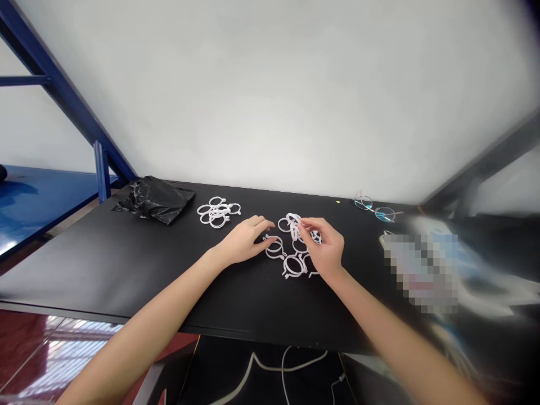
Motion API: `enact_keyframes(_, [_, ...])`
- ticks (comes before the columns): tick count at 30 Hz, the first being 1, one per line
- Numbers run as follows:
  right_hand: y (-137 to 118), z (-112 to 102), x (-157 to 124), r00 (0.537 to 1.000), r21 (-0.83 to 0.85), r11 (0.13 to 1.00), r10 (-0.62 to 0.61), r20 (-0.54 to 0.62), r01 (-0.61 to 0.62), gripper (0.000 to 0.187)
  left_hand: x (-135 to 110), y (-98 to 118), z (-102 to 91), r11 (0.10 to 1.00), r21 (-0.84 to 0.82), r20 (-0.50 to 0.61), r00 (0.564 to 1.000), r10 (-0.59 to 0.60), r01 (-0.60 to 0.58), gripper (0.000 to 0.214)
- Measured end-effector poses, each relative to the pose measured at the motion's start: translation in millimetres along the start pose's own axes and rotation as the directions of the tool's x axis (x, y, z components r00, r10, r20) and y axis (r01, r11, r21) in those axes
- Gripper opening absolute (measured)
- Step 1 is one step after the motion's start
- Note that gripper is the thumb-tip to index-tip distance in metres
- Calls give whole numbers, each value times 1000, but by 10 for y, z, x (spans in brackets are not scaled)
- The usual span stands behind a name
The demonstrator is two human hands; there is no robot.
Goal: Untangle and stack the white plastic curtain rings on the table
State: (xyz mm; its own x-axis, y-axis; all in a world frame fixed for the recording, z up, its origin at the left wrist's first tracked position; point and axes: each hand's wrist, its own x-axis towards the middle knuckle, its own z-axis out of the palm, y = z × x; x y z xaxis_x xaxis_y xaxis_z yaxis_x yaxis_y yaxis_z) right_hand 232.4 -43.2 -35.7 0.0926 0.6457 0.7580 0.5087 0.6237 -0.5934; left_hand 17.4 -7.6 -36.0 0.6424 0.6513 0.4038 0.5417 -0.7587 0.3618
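Several white plastic rings with small tabs (294, 265) lie in a loose pile on the black table, between and below my hands. My right hand (323, 242) is over the pile's right side, thumb and forefinger pinched on a white ring (294, 229) that is raised on edge. At the pile's left edge is my left hand (248, 239), fingers curved and apart from the thumb, nothing held between them. Its thumb is close to a pair of rings (274, 247); whether it touches them I cannot tell. A second cluster of white rings (217, 212) sits farther back on the left.
A crumpled black plastic bag (156, 198) rests at the table's (126, 270) back left. Eyeglasses (374, 210) lie at the back right, near a blurred, pixelated item (422, 273). Blue metal framing (67, 101) rises at left; white cables (270, 368) hang below the front edge.
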Motion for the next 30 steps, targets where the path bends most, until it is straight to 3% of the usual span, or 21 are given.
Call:
enact_keyframes(5, [-32,19,-34,994,131,985,111,-2,-110,4,18,70,21,987,-148,-25,998,-58,54,30])
enact_keyframes(12, [-126,48,-75,985,186,967,174,14,-173,7,66,193,92,888,-428,-107,967,-233,167,27])
enact_keyframes(14, [-136,52,-66,980,198,961,198,-8,-193,8,76,182,84,800,-554,-55,949,-311,230,28])
enact_keyframes(16, [-137,53,-48,971,210,951,238,-32,-227,10,84,153,73,646,-716,4,927,-376,265,30])
enact_keyframes(19, [-127,49,-15,945,245,924,320,-73,-294,14,95,97,58,395,-882,49,882,-469,259,32])
enact_keyframes(21, [-115,44,8,922,276,899,376,-95,-339,17,98,60,43,297,-922,56,843,-535,249,32])
enact_keyframes(25, [-94,33,40,891,310,867,441,-112,-390,20,94,-12,34,322,-902,71,835,-546,287,31])
enact_keyframes(30, [-90,34,17,900,284,867,434,-31,-408,21,87,-107,139,357,-846,149,819,-554,395,42])
